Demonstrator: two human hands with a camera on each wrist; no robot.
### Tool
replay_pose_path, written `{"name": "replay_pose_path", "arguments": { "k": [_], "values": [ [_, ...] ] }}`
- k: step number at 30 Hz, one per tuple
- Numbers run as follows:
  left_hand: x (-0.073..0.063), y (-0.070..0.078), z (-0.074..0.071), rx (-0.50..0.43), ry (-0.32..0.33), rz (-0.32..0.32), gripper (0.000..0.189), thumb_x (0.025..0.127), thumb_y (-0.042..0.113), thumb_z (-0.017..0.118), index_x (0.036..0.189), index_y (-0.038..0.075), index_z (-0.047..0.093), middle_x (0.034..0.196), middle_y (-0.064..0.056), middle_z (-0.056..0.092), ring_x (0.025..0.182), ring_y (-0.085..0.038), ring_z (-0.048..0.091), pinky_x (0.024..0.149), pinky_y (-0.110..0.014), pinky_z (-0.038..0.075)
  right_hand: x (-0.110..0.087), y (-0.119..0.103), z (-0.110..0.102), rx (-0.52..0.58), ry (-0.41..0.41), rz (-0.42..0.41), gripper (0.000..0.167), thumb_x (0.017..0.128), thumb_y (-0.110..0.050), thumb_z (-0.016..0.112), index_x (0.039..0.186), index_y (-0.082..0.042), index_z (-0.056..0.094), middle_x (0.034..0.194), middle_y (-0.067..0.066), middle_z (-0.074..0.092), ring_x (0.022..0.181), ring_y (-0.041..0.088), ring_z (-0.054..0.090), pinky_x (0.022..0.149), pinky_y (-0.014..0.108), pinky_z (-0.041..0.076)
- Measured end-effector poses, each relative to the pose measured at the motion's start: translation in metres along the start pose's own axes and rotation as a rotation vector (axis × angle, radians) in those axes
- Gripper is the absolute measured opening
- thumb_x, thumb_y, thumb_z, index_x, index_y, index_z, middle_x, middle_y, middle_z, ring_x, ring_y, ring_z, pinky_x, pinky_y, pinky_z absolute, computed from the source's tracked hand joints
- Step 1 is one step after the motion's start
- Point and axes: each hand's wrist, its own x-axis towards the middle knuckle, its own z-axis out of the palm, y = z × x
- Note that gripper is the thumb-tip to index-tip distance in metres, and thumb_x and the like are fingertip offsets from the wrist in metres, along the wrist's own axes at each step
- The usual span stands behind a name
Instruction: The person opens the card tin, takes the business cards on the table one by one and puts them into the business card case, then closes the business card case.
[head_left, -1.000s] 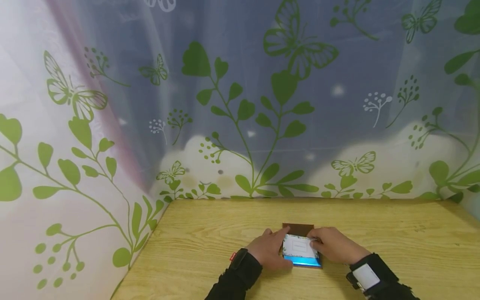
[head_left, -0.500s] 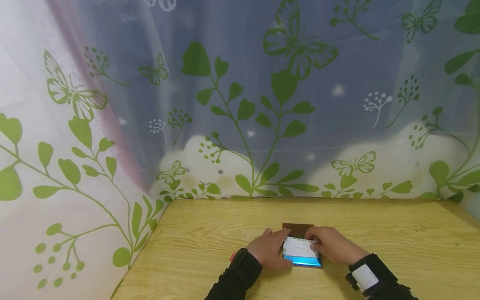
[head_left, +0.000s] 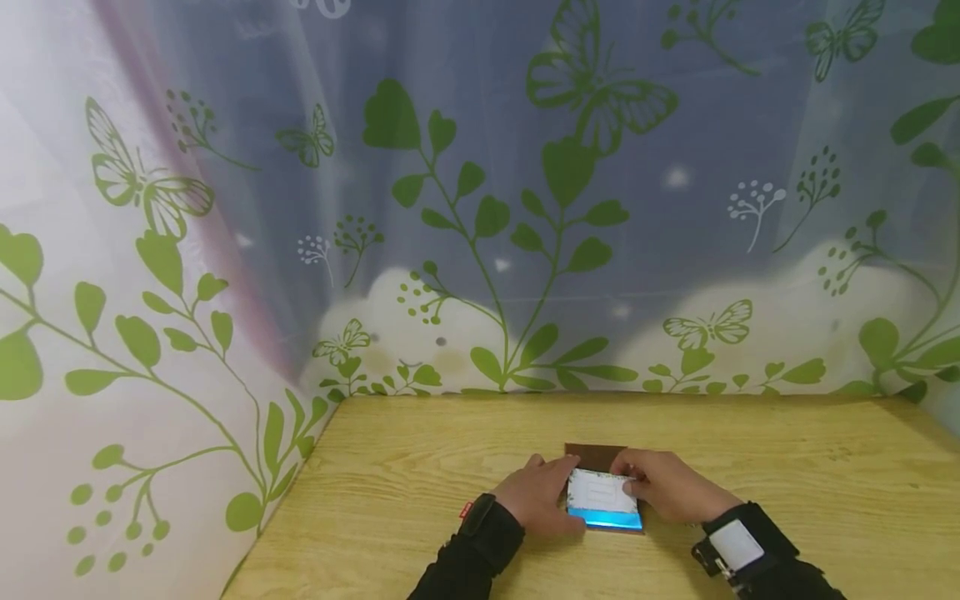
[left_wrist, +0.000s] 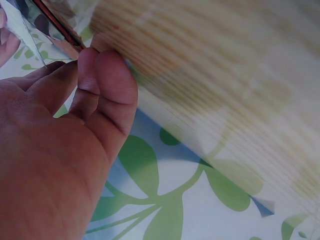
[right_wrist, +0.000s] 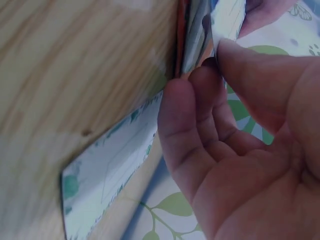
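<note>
A thin, flat brown case (head_left: pixel 596 457) lies unfolded on the table, with a shiny blue strip (head_left: pixel 604 519) along its near part. Over it is a white card (head_left: pixel 600 492) with a leafy border. My right hand (head_left: pixel 678 485) pinches the card's right edge between thumb and fingers. On the left side, my left hand (head_left: pixel 534 498) holds the case, thumb at its near corner and fingers along its far-left edge. In the left wrist view, curled fingers (left_wrist: pixel 116 85) meet the case's dark edge. The right wrist view shows the case's layered, red-edged side beside the right fingertips.
A second white leaf-bordered card (right_wrist: pixel 110 165) lies on the table under the right hand, hidden in the head view. The wood-grain table (head_left: pixel 405 467) reaches back to a curtain (head_left: pixel 480 250) printed with leaves and butterflies, which also lines the left side.
The white card and the right fingers have shifted slightly over the case, the card dipping toward me and then rising back. The left hand and the case stay in place.
</note>
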Motion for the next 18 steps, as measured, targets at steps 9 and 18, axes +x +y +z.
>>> {"name": "replay_pose_path", "arguments": {
  "k": [9, 18],
  "values": [
    [-0.0012, 0.0014, 0.0007, 0.002, -0.007, -0.015, 0.092, 0.084, 0.049, 0.078, 0.161, 0.018, 0.039, 0.153, 0.007, 0.053, 0.133, -0.020, 0.049, 0.101, -0.030, 0.048, -0.0012, 0.0020, -0.0042, 0.051, -0.030, 0.022, 0.012, 0.098, -0.004, 0.068, 0.107, -0.010, 0.068, 0.094, -0.003, 0.064, 0.085, 0.012, 0.059, 0.070, 0.032, 0.051],
    [-0.0010, 0.0010, -0.0009, 0.000, -0.005, -0.012, 0.090, 0.085, 0.050, 0.077, 0.160, 0.018, 0.039, 0.154, 0.006, 0.052, 0.132, -0.020, 0.049, 0.102, -0.031, 0.048, 0.0004, -0.0029, -0.0024, 0.040, -0.002, 0.002, 0.010, 0.096, -0.002, 0.070, 0.104, -0.008, 0.069, 0.092, -0.004, 0.065, 0.081, 0.010, 0.057, 0.069, 0.031, 0.050]
  ]
}}
